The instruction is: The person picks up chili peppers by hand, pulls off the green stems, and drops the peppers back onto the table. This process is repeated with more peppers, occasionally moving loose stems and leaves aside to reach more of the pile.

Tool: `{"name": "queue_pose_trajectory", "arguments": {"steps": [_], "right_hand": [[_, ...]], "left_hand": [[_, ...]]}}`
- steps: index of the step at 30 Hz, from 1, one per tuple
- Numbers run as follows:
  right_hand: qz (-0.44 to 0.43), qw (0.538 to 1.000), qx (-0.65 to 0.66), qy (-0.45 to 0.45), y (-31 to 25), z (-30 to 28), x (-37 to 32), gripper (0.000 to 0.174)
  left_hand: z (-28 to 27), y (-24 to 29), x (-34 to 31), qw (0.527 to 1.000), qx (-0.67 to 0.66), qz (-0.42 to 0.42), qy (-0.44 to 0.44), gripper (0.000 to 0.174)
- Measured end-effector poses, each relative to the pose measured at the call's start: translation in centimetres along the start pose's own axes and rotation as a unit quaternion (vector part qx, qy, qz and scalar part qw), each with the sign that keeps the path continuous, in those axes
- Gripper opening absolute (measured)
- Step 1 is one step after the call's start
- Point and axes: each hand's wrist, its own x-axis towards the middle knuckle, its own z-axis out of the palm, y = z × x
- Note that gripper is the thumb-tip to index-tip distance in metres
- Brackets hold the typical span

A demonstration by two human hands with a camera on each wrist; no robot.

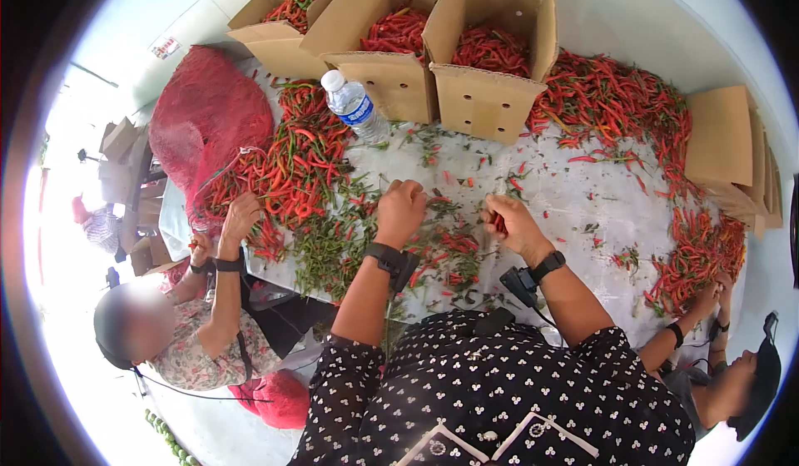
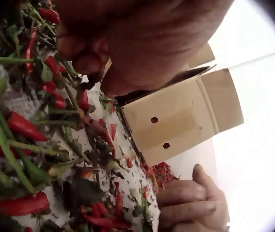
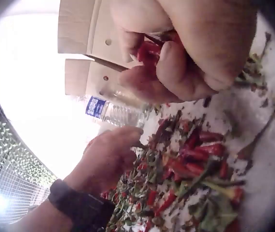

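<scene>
Fingers (image 3: pixel 147 84) gripping red chillies (image 3: pixel 148 53), littered white tabletop (image 1: pixel 556 193), pale wall (image 1: pixel 637 21)

We list: one plain pale wall (image 1: pixel 641 25) bearing a small notice (image 1: pixel 166 47); one white-covered table (image 1: pixel 574 190); one pale floor (image 1: pixel 220 437), partly visible; one wire mesh (image 3: pixel 12 145) with green leaves; strong white glare (image 1: pixel 62 324) at the left.

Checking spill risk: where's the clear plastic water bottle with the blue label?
Head view, upper left of centre: the bottle stands right of the red chilli heap, in front of a brown cardboard box, beyond the person's left hand.
</scene>
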Motion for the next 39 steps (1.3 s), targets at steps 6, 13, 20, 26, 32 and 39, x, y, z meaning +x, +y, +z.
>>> {"name": "queue_pose_trajectory", "arguments": {"steps": [6,13,20,26,32,39], "right_hand": [[-0.224,0.816,-0.485,0.220,-2.8,-6.2,1.4,0.027],[-0.251,0.631,-0.710,0.185,-3.4,-5.5,3.9,0.027],[-0.171,0.883,-0.436,0.041,-1.1,-2.8,3.6,0.018],[0.047,0.990,0.038,-0.125,0.8,0.4,1.4,0.018],[0.040,0.995,0.001,-0.089,1.8,1.3,2.1,0.025],[0.098,0.992,0.076,-0.031,2.4,3.1,3.0,0.021]], "left_hand": [[0.9,1.4,-0.9,0.987,0.131,0.054,-0.080,0.013],[-1.6,0.6,-4.2,0.996,-0.001,-0.013,-0.093,0.016],[-3.9,0.0,-4.5,1.000,0.005,-0.029,0.002,0.023],[-0.2,1.3,0.1,0.981,0.180,-0.067,-0.037,0.023],[2.1,0.5,0.0,0.987,0.152,-0.014,-0.043,0.024],[-2.0,3.7,-2.4,0.995,-0.102,0.013,0.010,0.020]]}}
